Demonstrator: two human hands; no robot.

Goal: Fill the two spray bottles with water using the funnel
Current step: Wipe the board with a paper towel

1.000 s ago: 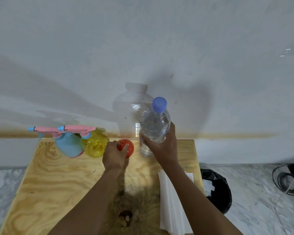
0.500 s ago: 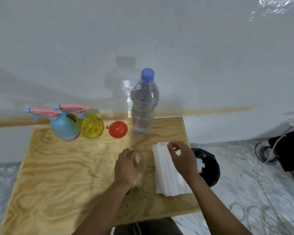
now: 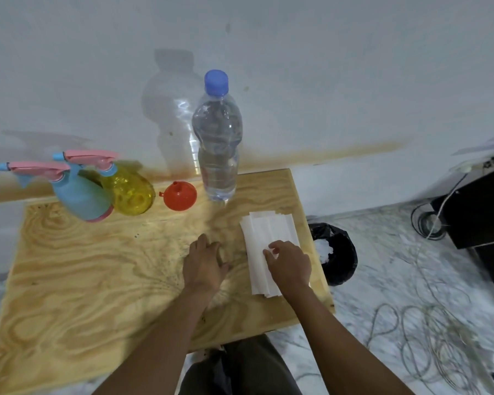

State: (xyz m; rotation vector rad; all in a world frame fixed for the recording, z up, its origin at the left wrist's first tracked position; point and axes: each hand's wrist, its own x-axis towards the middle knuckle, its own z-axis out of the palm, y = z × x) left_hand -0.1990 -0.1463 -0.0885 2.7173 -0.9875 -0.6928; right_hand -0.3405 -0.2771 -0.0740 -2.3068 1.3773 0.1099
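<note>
A blue spray bottle and a yellow one, both with pink trigger heads, stand together at the back left of the wooden table. An orange funnel rests mouth down beside them. Right of it stands a clear water bottle with a blue cap, nearly full. My left hand rests on the table with fingers apart, holding nothing. My right hand lies on a stack of white paper towels, its fingertips pinching the top sheet.
A black bin lined with a bag stands on the floor by the table's right edge. Loose cables lie on the marble floor, and a dark cabinet is at the far right. A white wall runs directly behind the table.
Both hands let go of the funnel and the water bottle and drew back toward me. My right hand settled on the paper towels, my left on the bare wood.
</note>
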